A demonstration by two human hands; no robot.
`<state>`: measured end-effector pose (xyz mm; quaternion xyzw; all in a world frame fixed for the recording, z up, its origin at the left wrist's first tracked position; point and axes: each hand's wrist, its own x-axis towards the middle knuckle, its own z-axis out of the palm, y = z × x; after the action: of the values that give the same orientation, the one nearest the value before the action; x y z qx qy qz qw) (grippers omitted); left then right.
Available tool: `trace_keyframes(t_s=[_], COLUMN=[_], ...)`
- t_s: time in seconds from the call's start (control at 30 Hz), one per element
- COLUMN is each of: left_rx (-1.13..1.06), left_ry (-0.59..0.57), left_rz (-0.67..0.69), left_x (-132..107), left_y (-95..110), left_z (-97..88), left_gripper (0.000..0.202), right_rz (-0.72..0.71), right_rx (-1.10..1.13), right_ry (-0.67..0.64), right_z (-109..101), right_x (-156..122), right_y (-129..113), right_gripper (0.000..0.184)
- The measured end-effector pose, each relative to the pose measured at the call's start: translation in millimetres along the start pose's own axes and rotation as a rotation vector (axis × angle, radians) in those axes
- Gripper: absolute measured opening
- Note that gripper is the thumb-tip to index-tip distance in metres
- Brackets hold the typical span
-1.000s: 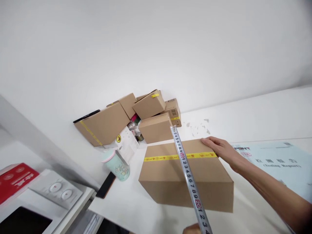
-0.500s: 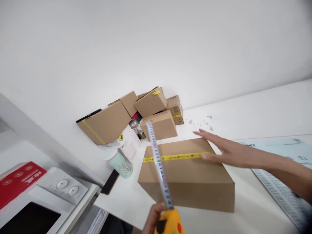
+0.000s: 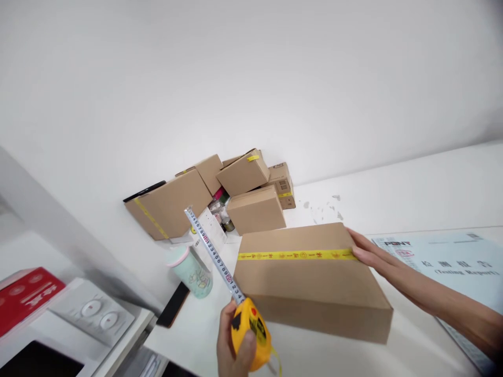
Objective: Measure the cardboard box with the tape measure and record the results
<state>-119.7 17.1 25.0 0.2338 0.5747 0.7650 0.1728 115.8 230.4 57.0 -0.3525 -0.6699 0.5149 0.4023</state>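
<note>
The desk [image 3: 314, 356] carries a box [image 3: 310, 277], front and centre, its long axis running from left to right. At right lies a pale blue report [image 3: 444, 256]. The right hand [image 3: 367, 252], the nearer to the box, rests at its right end; the fingers are straight and spread flat, touching but not gripping. The cup [image 3: 191, 272] stands well to the left of the box. The left hand [image 3: 230, 353] has its fingers closed round a yellow tape measure [image 3: 251, 332], just before the box's left front corner; from these fingers, the box lies rightward and beyond. The extended blade [image 3: 214, 256] slants away to the left, oblique to the box's long axis, its tip well apart from the box. Whether the case touches the box cannot be told.
</note>
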Motion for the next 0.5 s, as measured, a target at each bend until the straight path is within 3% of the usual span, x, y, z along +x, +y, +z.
trace_keyframes(t_s=[0.13,0.27,0.37,0.5], left_rx=[-0.058,-0.06,-0.044,-0.01], left_ry=[-0.119,-0.222,-0.224,-0.22], left_rz=[0.061,0.036,0.03,-0.02], left_x=[8.2,8.4,4.0,-3.8], left_y=[-20.9,-35.1,-34.6,-7.3], left_z=[36.8,64.8,66.8,49.3], left_gripper=[0.07,0.073,0.073,0.065], right_rz=[0.01,0.018,0.023,0.029], right_rx=[0.137,0.155,0.185,0.285], right_ry=[0.112,0.234,0.254,0.224], right_z=[-19.9,-42.2,-48.4,-44.0], right_x=[2.5,5.7,10.7,14.4], right_y=[-3.4,3.6,8.4,9.5], right_gripper=[0.071,0.06,0.055,0.052])
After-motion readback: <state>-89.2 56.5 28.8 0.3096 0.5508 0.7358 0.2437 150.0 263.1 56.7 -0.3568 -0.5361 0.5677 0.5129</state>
